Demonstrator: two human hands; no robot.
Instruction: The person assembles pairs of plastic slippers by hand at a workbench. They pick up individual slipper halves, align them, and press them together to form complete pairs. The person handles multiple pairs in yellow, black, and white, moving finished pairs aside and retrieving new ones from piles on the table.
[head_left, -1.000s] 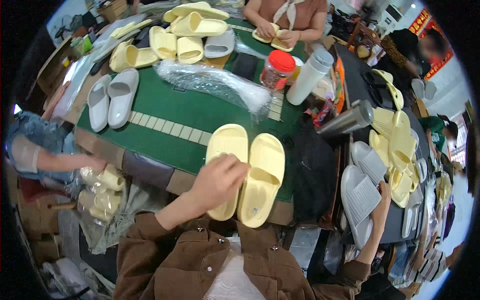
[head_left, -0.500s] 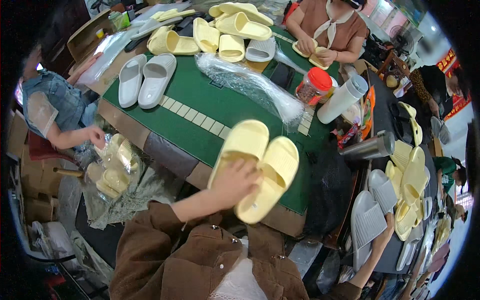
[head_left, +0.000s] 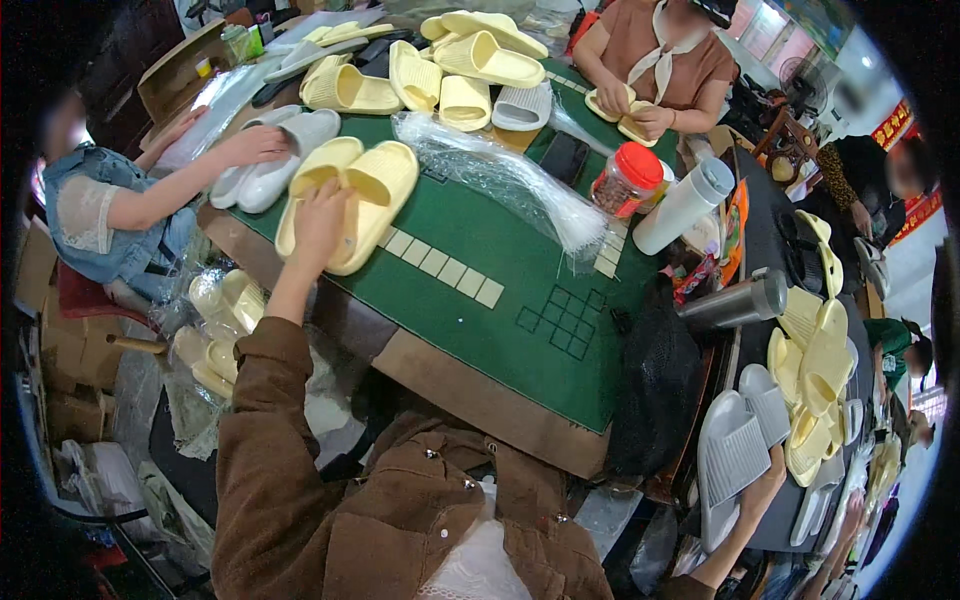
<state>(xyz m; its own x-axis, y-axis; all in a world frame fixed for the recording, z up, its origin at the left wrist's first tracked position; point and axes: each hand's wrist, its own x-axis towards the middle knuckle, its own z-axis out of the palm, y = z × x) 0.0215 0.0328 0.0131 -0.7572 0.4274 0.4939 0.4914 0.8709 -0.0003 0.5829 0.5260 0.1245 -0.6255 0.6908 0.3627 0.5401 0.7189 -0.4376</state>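
Note:
My left hand (head_left: 321,222) grips a pair of pale yellow slide slippers (head_left: 382,190) at the left part of the green table top (head_left: 450,340). The fingers close around the inner edges of the pair. Right beside them is a pair of grey slippers (head_left: 266,180), with a co-worker's hand (head_left: 256,145) on top. Over at the right side, my right hand (head_left: 763,485) holds a pair of grey ribbed slippers (head_left: 733,452) by their edge, close to a dark surface with more slippers. Its fingers are partly hidden behind them.
Yellow slippers (head_left: 490,60) pile up at the far side, near clear plastic bags (head_left: 500,175). A red-lidded jar (head_left: 628,180), a white bottle (head_left: 685,205) and a steel tumbler (head_left: 735,298) stand at the right. Bagged yellow slippers (head_left: 220,330) lie lower left. Another person sits across.
My left hand has carried the yellow slippers leftward and away from me. The co-worker at left has reached onto the grey slippers, which have shifted slightly. My right hand stays almost in place.

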